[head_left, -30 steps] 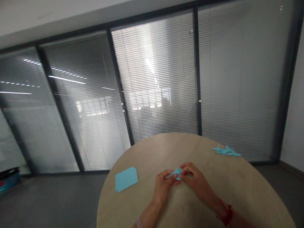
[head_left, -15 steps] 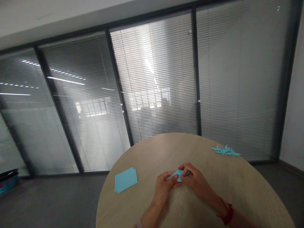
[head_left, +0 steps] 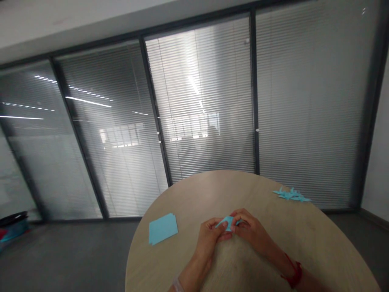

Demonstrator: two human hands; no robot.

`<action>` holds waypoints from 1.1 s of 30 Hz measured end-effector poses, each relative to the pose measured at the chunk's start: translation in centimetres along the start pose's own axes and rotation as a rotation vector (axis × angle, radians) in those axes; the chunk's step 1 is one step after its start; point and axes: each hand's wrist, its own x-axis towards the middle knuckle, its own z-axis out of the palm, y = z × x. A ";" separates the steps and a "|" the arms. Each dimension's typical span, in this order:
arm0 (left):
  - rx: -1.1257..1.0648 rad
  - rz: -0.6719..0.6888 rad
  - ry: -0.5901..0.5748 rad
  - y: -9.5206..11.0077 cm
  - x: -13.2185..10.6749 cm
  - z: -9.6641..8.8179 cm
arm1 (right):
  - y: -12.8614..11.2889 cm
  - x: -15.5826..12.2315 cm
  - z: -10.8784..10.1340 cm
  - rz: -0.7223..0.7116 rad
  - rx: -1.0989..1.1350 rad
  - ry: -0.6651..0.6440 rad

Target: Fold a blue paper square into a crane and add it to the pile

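Between my two hands, just above the front middle of the table, is a small piece of folded blue paper (head_left: 228, 221). My left hand (head_left: 209, 235) pinches its left side, the thumb lying on top. Fingers and thumb of my right hand (head_left: 247, 226) are closed on its right side. Parts of the paper are hidden behind the fingers, so its full folded shape does not show. To the left lies a stack of blue paper sheets (head_left: 163, 229). A small heap of folded blue paper cranes (head_left: 291, 194) rests near the far right edge.
Everything lies on a round wooden table (head_left: 206, 190). Behind it stand glass partitions with blinds (head_left: 209, 150) in dark frames. On the floor at the far left is a dark-rimmed blue bin (head_left: 15, 225).
The whole view has shifted slightly, so things appear a little further right. Both hands keep hold of the folded paper, with only slight finger movement.
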 end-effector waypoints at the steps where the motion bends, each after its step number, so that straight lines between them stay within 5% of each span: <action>1: 0.001 0.005 0.001 0.0 0.0 0.0 | -0.1 0.0 0.0 -0.002 0.000 -0.001; 23: 0.107 0.034 -0.050 -0.4 0.5 -0.2 | 0.4 0.1 0.4 0.100 0.050 0.117; 33: 0.122 0.061 0.032 -0.3 0.4 0.1 | 0.7 0.1 0.4 0.128 0.123 0.091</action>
